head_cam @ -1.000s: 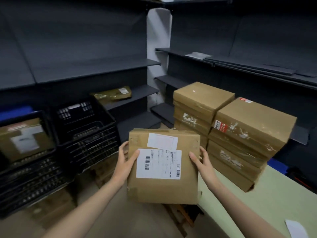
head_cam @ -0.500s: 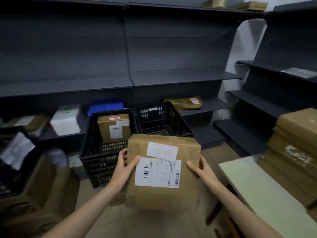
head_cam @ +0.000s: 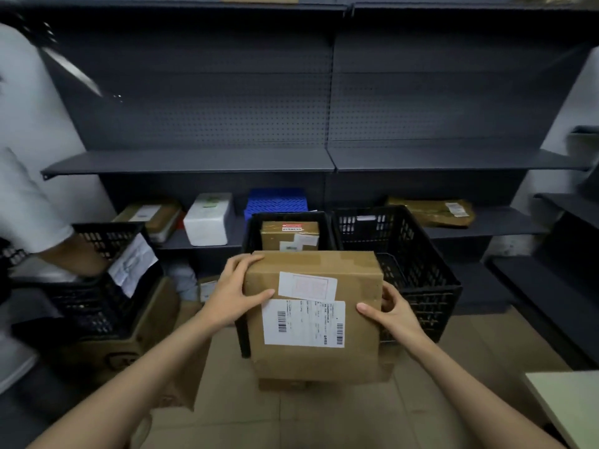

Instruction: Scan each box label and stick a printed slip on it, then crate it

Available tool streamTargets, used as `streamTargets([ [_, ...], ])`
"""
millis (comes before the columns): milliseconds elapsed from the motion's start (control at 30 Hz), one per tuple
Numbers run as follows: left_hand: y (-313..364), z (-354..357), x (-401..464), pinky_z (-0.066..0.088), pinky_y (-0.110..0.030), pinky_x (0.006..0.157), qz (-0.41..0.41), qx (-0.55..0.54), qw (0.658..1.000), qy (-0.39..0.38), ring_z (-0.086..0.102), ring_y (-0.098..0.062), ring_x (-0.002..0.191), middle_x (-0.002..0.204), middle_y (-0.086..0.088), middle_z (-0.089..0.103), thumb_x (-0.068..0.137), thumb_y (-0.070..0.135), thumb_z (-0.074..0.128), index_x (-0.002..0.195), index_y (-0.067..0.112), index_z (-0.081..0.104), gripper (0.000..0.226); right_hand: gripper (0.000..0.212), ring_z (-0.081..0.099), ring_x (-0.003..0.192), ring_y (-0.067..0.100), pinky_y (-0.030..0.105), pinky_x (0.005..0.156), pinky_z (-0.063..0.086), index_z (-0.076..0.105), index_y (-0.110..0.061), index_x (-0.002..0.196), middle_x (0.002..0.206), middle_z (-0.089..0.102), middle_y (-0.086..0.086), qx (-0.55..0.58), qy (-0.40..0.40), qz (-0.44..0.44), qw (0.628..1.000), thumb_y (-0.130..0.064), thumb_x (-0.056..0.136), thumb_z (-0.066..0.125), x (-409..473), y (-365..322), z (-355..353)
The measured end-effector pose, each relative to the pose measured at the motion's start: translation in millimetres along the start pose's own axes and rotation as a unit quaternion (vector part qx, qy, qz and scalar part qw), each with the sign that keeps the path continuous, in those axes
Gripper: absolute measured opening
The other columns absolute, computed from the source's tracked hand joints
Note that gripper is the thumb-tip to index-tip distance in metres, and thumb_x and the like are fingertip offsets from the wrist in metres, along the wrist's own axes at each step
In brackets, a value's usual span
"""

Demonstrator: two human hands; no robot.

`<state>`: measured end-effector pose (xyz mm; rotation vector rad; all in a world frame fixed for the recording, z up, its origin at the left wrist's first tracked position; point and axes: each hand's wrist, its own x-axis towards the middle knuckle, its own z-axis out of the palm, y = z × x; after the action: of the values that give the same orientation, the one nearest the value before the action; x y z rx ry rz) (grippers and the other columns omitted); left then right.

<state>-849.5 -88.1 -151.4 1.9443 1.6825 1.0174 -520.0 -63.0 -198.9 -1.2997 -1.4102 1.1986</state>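
The box (head_cam: pixel 314 315), slip (head_cam: pixel 307 285) already stuck above its label (head_cam: pixel 303 323), is hovering before the black crate (head_cam: pixel 256 228), both hands gripping its sides: left hand (head_cam: pixel 234 294), right hand (head_cam: pixel 393 314). She's crating it; lowering needs clearance beside the boxed parcel (head_cam: pixel 289 235) inside.

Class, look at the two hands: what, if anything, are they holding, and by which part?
Both hold one cardboard box. The left hand grips its upper left corner and edge; the right hand grips its right edge, thumb on the labelled face.
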Motion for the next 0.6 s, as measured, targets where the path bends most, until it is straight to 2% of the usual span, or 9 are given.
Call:
streamTargets([
  [100, -9, -23, 27, 0.036, -0.027, 0.101, 0.032, 0.057, 0.998, -0.004, 0.036, -0.004, 0.121, 0.128, 0.018, 0.029, 0.067, 0.063, 0.066, 0.131, 0.038, 0.042, 0.073, 0.079, 0.058, 0.110, 0.008, 0.006, 0.072, 0.049, 0.046, -0.015, 0.135, 0.124, 0.060, -0.002, -0.003, -0.005, -0.015, 1.000, -0.024, 0.067, 0.084, 33, -9, 13],
  [167, -11, -35, 50, 0.035, -0.026, 0.099, 0.040, 0.078, 0.996, -0.005, 0.035, -0.002, 0.120, 0.130, 0.018, 0.030, 0.070, 0.060, 0.071, 0.131, 0.038, 0.042, 0.071, 0.072, 0.057, 0.105, 0.003, 0.006, 0.070, 0.049, 0.046, -0.017, 0.134, 0.122, 0.059, -0.002, -0.003, -0.012, -0.034, 0.999, -0.016, 0.072, 0.081, 60, -17, 19],
  [233, -13, -43, 75, 0.035, -0.026, 0.098, 0.042, 0.102, 0.994, -0.003, 0.035, -0.002, 0.120, 0.134, 0.014, 0.033, 0.073, 0.055, 0.073, 0.133, 0.035, 0.043, 0.070, 0.069, 0.056, 0.108, 0.006, 0.007, 0.072, 0.050, 0.046, -0.019, 0.133, 0.123, 0.058, -0.003, -0.006, -0.023, -0.045, 0.999, -0.015, 0.073, 0.080, 89, -23, 25],
  [333, -23, -50, 115, 0.035, -0.028, 0.101, 0.039, 0.116, 0.992, -0.015, 0.034, -0.003, 0.123, 0.137, 0.012, 0.034, 0.067, 0.069, 0.065, 0.132, 0.037, 0.042, 0.076, 0.070, 0.054, 0.108, 0.000, 0.006, 0.072, 0.048, 0.048, -0.020, 0.132, 0.124, 0.058, -0.004, -0.001, -0.036, -0.064, 0.997, -0.016, 0.071, 0.082, 135, -30, 34],
  [433, -35, -52, 158, 0.035, -0.031, 0.104, 0.031, 0.126, 0.991, -0.037, 0.035, -0.005, 0.124, 0.137, 0.014, 0.034, 0.064, 0.074, 0.060, 0.133, 0.041, 0.041, 0.079, 0.083, 0.052, 0.112, -0.002, 0.012, 0.078, 0.049, 0.046, -0.022, 0.135, 0.127, 0.057, -0.007, -0.001, -0.060, -0.066, 0.996, -0.030, 0.063, 0.086, 184, -33, 38],
  [533, -43, -49, 201, 0.035, -0.033, 0.105, 0.032, 0.152, 0.986, -0.065, 0.036, -0.007, 0.125, 0.139, 0.012, 0.036, 0.063, 0.074, 0.061, 0.137, 0.040, 0.039, 0.084, 0.102, 0.053, 0.120, 0.008, 0.027, 0.094, 0.049, 0.046, -0.027, 0.136, 0.131, 0.057, -0.007, -0.010, -0.077, -0.058, 0.995, -0.056, 0.048, 0.089, 226, -33, 38],
  [600, -49, -44, 226, 0.035, -0.031, 0.102, 0.033, 0.163, 0.983, -0.080, 0.037, -0.008, 0.125, 0.139, 0.011, 0.038, 0.065, 0.071, 0.065, 0.138, 0.039, 0.038, 0.084, 0.098, 0.052, 0.122, 0.010, 0.030, 0.097, 0.048, 0.046, -0.029, 0.134, 0.131, 0.056, -0.008, -0.019, -0.081, -0.057, 0.995, -0.053, 0.049, 0.089, 251, -29, 36],
])
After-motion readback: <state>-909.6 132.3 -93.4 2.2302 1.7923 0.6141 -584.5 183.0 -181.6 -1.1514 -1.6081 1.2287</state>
